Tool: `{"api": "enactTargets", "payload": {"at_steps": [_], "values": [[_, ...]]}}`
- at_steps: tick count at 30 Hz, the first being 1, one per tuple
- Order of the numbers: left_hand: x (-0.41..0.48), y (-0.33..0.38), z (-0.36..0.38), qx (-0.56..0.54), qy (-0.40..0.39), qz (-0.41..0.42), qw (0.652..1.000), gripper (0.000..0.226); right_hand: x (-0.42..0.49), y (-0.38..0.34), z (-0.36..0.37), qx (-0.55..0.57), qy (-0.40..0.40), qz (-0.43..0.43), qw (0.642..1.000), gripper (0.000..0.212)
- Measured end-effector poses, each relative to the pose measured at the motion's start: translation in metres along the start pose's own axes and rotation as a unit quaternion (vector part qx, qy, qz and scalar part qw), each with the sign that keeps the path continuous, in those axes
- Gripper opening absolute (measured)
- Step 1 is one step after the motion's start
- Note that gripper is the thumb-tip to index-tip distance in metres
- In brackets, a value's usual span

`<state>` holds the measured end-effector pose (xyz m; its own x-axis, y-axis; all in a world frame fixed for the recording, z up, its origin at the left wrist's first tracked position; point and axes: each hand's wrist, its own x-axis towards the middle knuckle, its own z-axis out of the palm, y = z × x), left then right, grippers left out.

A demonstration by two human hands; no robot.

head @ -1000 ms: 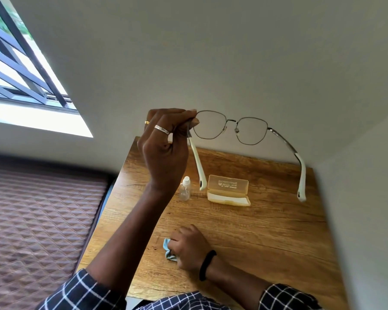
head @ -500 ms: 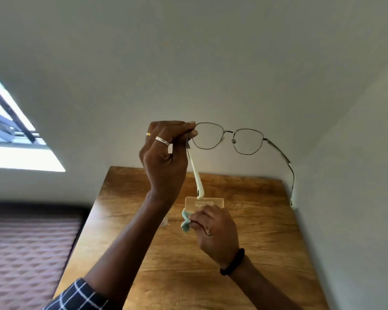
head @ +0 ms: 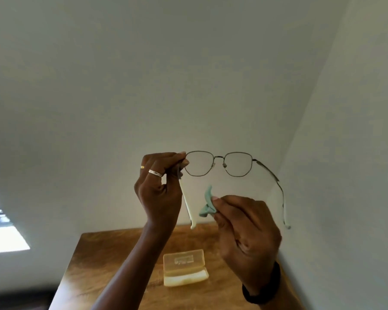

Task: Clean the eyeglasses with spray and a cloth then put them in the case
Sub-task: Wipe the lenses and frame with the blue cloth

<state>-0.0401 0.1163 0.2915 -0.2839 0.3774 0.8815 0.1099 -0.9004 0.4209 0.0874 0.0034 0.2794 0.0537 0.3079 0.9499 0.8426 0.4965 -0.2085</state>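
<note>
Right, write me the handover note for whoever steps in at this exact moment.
Left hand pinches the eyeglasses at the lens corner, raised, temples unfolded.
Right hand pinches the cloth just below the lenses, not touching them.
Case lies on the table and looks shut. Spray bottle not in view.
Done: eyeglasses and cloth are in hand; whether they were sprayed, cannot tell.
Left: wipe both lenses, fold the temples, open the case, put the eyeglasses in.

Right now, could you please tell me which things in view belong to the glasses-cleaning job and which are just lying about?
In the job: eyeglasses, pinched at one hinge by the left hand; cloth, gripped by the right hand; open case on the table.
Not in the job: window; rings on the left hand; wristband on the right wrist.
</note>
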Motion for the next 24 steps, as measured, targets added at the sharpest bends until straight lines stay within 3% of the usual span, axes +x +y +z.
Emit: {"api": "enactTargets", "payload": {"at_steps": [8, 15, 18, 24], "values": [[0.037, 0.036, 0.036, 0.004, -0.006, 0.083, 0.997, 0.026, 0.076, 0.007, -0.012, -0.064, 0.101, -0.07, 0.99, 0.022], [0.06, 0.055, 0.054, -0.008, 0.005, 0.125, 0.992, 0.025, 0.11, 0.003, -0.018, -0.124, 0.125, -0.019, 0.984, 0.017], [0.064, 0.061, 0.058, -0.025, -0.003, 0.131, 0.991, 0.013, 0.118, 0.001, -0.023, -0.148, 0.13, 0.0, 0.98, 0.015], [0.067, 0.069, 0.062, -0.02, -0.01, 0.121, 0.992, 0.017, 0.128, -0.004, -0.028, -0.154, 0.102, -0.033, 0.982, 0.021]]}}
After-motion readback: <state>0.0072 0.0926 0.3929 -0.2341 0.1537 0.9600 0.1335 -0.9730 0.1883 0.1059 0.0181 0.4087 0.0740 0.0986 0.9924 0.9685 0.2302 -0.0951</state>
